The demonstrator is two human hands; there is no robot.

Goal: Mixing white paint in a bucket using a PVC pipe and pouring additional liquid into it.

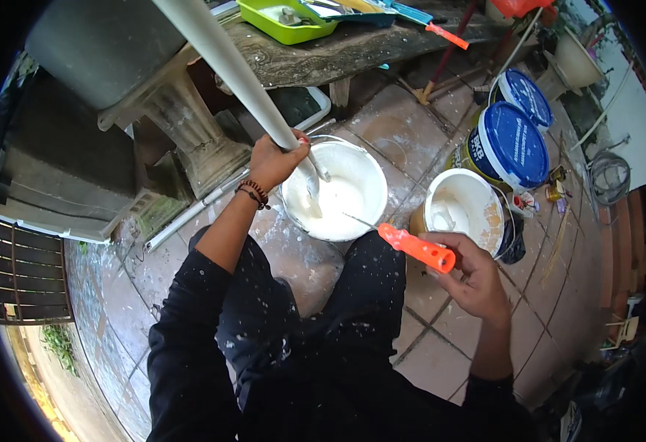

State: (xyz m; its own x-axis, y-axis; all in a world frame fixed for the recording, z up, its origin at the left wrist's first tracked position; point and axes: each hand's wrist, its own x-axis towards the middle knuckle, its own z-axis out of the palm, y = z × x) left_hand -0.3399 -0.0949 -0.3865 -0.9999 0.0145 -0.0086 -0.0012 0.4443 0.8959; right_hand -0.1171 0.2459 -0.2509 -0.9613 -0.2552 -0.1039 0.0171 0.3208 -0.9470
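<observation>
Left hand [282,160]: closed round pole [242,79], its lower end inside white bucket [367,171]. Right hand [478,278]: gripping orange handle [416,247], rod [362,221] over same bucket. Far right: two tubs [476,156], blue lids [518,144] bearing white print.

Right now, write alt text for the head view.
A person's left fingers grip a pale pole that reaches into a bucket of white liquid; the right fingers hold an orange handle, its thin rod pointing toward that bucket. A second bucket and two blue-lidded tubs are to the right on a tiled floor.
</observation>
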